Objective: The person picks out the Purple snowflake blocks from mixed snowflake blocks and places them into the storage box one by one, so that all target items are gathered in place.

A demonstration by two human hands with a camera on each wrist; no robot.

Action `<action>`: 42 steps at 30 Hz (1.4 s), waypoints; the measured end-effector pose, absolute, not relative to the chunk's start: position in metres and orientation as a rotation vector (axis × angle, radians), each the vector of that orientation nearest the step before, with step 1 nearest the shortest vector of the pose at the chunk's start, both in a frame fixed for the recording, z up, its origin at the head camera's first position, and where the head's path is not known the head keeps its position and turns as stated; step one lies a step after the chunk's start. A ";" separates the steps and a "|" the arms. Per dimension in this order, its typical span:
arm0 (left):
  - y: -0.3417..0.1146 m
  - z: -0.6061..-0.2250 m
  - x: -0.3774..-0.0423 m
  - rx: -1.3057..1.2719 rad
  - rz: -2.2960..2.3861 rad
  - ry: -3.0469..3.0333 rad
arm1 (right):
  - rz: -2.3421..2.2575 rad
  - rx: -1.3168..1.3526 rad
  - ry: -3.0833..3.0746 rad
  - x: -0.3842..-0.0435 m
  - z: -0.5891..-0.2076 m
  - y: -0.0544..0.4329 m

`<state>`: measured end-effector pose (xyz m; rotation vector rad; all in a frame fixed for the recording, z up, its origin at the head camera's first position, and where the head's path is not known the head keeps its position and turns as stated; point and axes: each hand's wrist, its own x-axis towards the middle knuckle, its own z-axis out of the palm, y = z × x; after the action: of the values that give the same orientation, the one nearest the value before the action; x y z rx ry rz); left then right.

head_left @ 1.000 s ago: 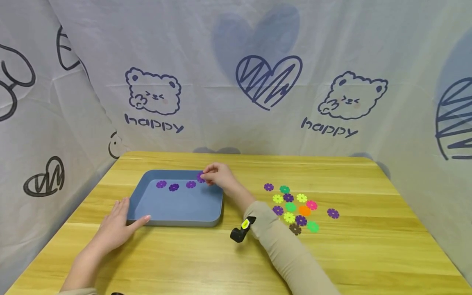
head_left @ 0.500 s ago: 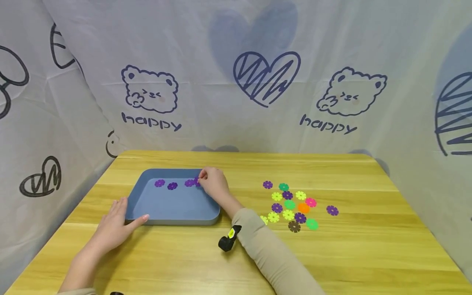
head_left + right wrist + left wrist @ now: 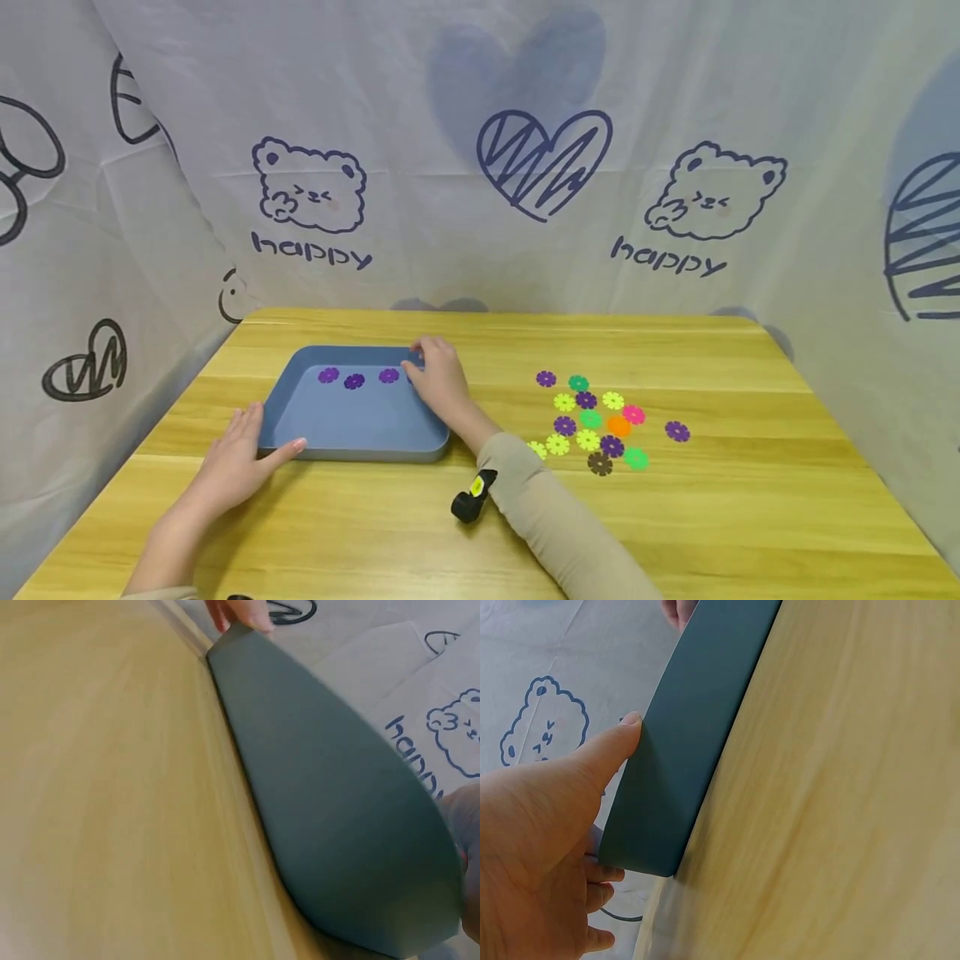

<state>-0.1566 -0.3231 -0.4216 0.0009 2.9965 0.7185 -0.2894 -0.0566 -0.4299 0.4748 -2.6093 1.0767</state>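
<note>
A blue-grey tray (image 3: pixel 352 425) lies on the left part of the table. Three purple flower-shaped discs (image 3: pixel 354 381) sit in a row towards its back wall. My left hand (image 3: pixel 232 467) rests at the tray's near left corner, thumb over the front rim and straight fingers along the left side. In the left wrist view, the left thumb (image 3: pixel 622 739) touches the rim. My right hand (image 3: pixel 441 375) is over the tray's back right corner, thumb and index finger apart, with no disc showing between them. What lies beneath this hand is hidden.
Several loose flower-shaped discs (image 3: pixel 589 418) in purple, green, yellow, pink, orange and brown are spread on the wooden table (image 3: pixel 720 517) to the right. One purple disc (image 3: pixel 677 431) lies apart from them. A printed cloth (image 3: pixel 450 250) hangs behind the table.
My right hand has brought a purple disc down into the tray's back right corner, and its fingers have since parted. That disc is now out of sight. The left hand stays put.
</note>
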 end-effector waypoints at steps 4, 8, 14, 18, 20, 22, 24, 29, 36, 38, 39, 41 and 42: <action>-0.324 -0.423 -0.157 0.000 0.719 2.998 | 1.215 0.560 -2.545 -0.286 -0.425 -0.046; -0.323 -0.423 -0.157 0.002 0.722 2.998 | 1.316 0.629 -2.519 -0.281 -0.419 -0.032; -0.323 -0.421 -0.157 -0.002 0.728 2.979 | 1.409 0.721 -2.491 -0.269 -0.409 -0.001; -0.322 -0.420 -0.157 -0.002 0.723 2.980 | 1.422 0.726 -2.493 -0.263 -0.402 0.027; -0.322 -0.420 -0.157 0.001 0.720 2.986 | 1.416 0.715 -2.507 -0.260 -0.399 0.042; -0.322 -0.420 -0.157 0.003 0.720 2.988 | 1.409 0.701 -2.530 -0.258 -0.397 0.058; -0.322 -0.420 -0.157 0.002 0.719 2.989 | 1.398 0.694 -2.547 -0.255 -0.395 0.074; -0.322 -0.420 -0.158 -0.004 0.724 2.986 | 1.349 0.706 -2.588 -0.249 -0.395 0.112; -0.322 -0.421 -0.159 0.003 0.713 2.992 | 1.206 0.850 -2.746 -0.251 -0.409 0.160; -0.323 -0.421 -0.159 -0.001 0.718 2.986 | 1.180 0.905 -2.809 -0.253 -0.415 0.172; -0.323 -0.421 -0.159 -0.002 0.721 2.982 | 1.169 0.936 -2.840 -0.253 -0.417 0.177; -0.324 -0.421 -0.159 -0.004 0.721 2.978 | 1.155 0.994 -2.896 -0.255 -0.420 0.186; -0.324 -0.421 -0.159 -0.006 0.725 2.976 | 1.143 1.020 -2.919 -0.256 -0.421 0.189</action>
<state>-0.1588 -0.3240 -0.4207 -0.0063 2.9757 0.7253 -0.2559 0.1892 -0.4213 1.0201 -2.9192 1.1426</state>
